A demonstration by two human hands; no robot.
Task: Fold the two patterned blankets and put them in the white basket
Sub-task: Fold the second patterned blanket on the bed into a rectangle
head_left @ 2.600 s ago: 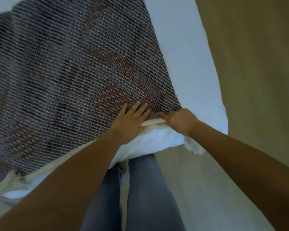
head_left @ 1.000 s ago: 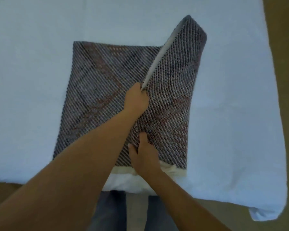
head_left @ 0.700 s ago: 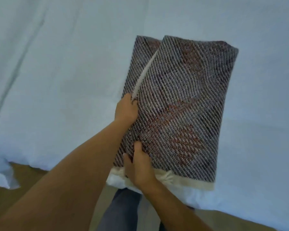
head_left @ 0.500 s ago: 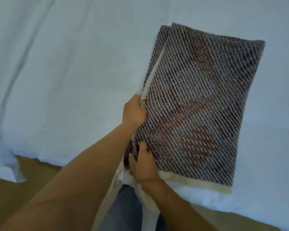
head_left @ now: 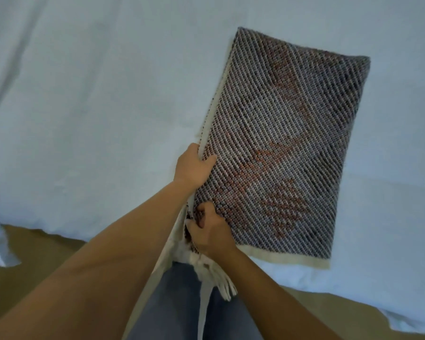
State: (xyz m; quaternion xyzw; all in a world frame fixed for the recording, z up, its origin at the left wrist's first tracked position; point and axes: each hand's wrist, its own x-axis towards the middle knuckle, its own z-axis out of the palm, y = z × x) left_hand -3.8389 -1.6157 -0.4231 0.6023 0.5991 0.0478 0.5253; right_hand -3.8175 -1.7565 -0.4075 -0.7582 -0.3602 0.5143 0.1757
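Observation:
A folded patterned blanket (head_left: pixel 280 143), woven in dark grey with reddish motifs and a cream border, makes a narrow rectangle over the white bed (head_left: pixel 96 106). My left hand (head_left: pixel 193 166) grips its left edge about halfway up, thumb on top. My right hand (head_left: pixel 210 231) clutches the near left corner, where cream fringe hangs down past the bed's edge. The blanket looks slightly lifted on its left side. No second blanket and no white basket appear in view.
The white bed fills most of the view, its near edge running across the lower part. Tan floor (head_left: pixel 35 261) shows below it at left and right. My legs in grey-blue trousers (head_left: pixel 172 303) stand against the bed edge.
The right half of the blanket was folded over onto the left half, making a narrow stack. Both hands now hold its left edge, and the stack has shifted right and tilted.

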